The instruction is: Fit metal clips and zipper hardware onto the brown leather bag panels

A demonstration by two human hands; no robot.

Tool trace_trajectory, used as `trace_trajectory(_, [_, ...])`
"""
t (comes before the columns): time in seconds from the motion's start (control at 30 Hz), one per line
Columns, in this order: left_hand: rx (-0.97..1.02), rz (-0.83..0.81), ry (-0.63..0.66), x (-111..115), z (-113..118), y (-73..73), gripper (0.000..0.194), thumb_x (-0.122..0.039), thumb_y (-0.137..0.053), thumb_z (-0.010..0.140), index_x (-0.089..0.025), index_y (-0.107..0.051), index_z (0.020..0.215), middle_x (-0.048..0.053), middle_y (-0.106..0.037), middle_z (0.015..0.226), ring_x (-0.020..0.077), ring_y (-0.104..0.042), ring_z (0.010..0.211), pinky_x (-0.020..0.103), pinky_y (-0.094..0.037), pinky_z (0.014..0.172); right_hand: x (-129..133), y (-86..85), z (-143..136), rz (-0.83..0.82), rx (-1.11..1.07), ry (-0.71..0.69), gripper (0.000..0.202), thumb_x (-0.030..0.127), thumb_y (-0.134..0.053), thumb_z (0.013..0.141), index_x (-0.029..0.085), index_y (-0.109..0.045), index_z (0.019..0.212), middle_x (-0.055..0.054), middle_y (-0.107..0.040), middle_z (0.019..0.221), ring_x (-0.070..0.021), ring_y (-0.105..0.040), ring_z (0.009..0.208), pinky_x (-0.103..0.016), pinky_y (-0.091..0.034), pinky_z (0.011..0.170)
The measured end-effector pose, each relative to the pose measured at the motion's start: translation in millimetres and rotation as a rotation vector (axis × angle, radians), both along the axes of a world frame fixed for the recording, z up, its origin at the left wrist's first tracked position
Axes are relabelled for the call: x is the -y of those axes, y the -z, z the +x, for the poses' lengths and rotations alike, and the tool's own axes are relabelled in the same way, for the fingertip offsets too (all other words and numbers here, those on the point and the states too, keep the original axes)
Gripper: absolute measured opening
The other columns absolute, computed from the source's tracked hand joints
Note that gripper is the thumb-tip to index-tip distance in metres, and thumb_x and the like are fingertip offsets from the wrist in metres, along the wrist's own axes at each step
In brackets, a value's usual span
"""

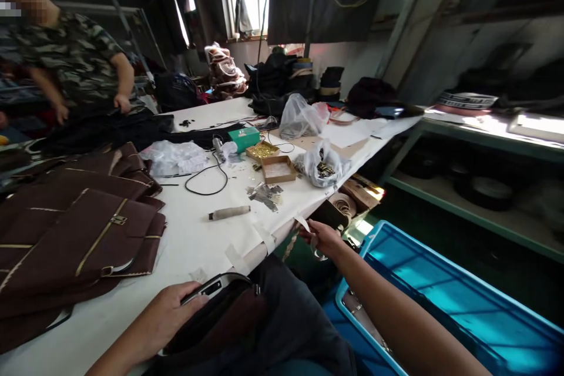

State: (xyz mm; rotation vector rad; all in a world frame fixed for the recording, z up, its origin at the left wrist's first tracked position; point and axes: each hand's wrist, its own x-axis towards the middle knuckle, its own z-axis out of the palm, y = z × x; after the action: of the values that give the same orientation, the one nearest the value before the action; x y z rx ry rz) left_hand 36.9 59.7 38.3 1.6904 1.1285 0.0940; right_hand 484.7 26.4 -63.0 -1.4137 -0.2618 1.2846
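My left hand (174,311) is closed on a dark bag piece (220,311) at the table's near edge. Along its curved upper rim runs a shiny grey strip with a dark slot, my thumb lying on it. Out to the right, my right hand (325,239) pinches a pale strip of tape (302,223) by the table's side edge. A whitish loop, perhaps the tape's roll, hangs below those fingers. Short pieces of pale tape (264,238) stick to the table edge between my hands.
Brown leather pieces with zips (106,229) are piled at left. On the white table (189,247) lie a wrapped rod (229,212), metal plates (265,195), small cardboard boxes (278,178) and plastic bags (324,167). A blue crate (396,235) stands at right. Another person (74,64) works across the table.
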Motion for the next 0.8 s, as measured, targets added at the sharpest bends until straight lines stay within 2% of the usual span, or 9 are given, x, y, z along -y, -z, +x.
trace_trajectory(0.07, [-0.004,-0.011,0.016,-0.2,-0.9,-0.3,0.054,-0.068,-0.066,0.088,-0.018,-0.081,0.101,0.005,-0.078,0.092,0.0278,-0.068,0.087,0.031,-0.052,0.079,1.6,5.6,0.4,-0.011,-0.002,0.02,0.005,0.018,-0.072,0.093,0.015,-0.068,0.091,-0.007,-0.075,0.084,-0.0161,-0.074,0.066,-0.02,-0.053,0.05])
trace_trajectory(0.2, [-0.002,0.009,0.016,2.9,3.3,-4.6,0.048,-0.062,-0.06,0.094,-0.018,-0.078,0.099,0.004,-0.076,0.092,0.026,-0.067,0.087,0.03,-0.051,0.078,1.4,3.7,-7.6,-0.001,0.004,0.003,0.014,0.013,-0.079,0.085,0.016,-0.069,0.094,-0.008,-0.077,0.087,-0.0178,-0.076,0.071,-0.021,-0.053,0.052])
trace_trajectory(0.33, [-0.004,0.053,0.0,1.8,10.9,-5.7,0.035,-0.049,-0.061,0.093,-0.016,-0.074,0.09,0.002,-0.068,0.081,0.0211,-0.06,0.079,0.028,-0.047,0.074,-2.5,1.5,-12.6,0.003,0.003,-0.029,0.02,0.018,-0.084,0.079,0.019,-0.066,0.088,-0.006,-0.076,0.082,-0.0176,-0.075,0.07,-0.021,-0.052,0.052])
trace_trajectory(0.43, [-0.015,0.087,-0.027,-0.7,13.7,-5.1,0.028,-0.043,-0.061,0.091,-0.017,-0.071,0.086,-0.001,-0.063,0.077,0.0187,-0.056,0.076,0.027,-0.044,0.071,-4.6,9.6,-8.9,0.015,0.013,-0.062,0.027,0.025,-0.089,0.072,0.02,-0.063,0.08,-0.003,-0.072,0.072,-0.0146,-0.069,0.06,-0.02,-0.046,0.049])
trace_trajectory(0.57, [-0.037,0.102,-0.037,-0.7,14.9,-6.0,0.027,-0.042,-0.061,0.088,-0.017,-0.068,0.083,-0.003,-0.058,0.073,0.017,-0.053,0.073,0.026,-0.04,0.067,-1.6,22.2,4.6,0.04,0.161,-0.166,0.031,0.036,-0.089,0.068,0.019,-0.071,0.088,-0.002,-0.072,0.07,-0.0141,-0.063,0.058,-0.022,-0.043,0.05])
trace_trajectory(0.7, [-0.041,0.112,-0.048,-0.1,15.8,-7.9,0.022,-0.038,-0.06,0.087,-0.017,-0.068,0.082,-0.003,-0.056,0.071,0.0162,-0.052,0.071,0.026,-0.038,0.065,6.6,16.4,18.7,-0.045,0.373,-0.285,0.036,0.044,-0.077,0.068,0.02,-0.077,0.095,-0.003,-0.076,0.073,-0.0224,-0.071,0.066,-0.029,-0.051,0.059])
trace_trajectory(0.8, [-0.045,0.107,-0.06,0.4,16.7,-9.9,0.021,-0.037,-0.061,0.085,-0.018,-0.068,0.081,-0.004,-0.054,0.068,0.0156,-0.05,0.068,0.026,-0.036,0.062,11.5,-0.7,21.9,0.007,0.528,-0.305,0.035,0.051,-0.069,0.07,0.022,-0.08,0.086,-0.006,-0.082,0.087,-0.0322,-0.077,0.092,-0.034,-0.059,0.076])
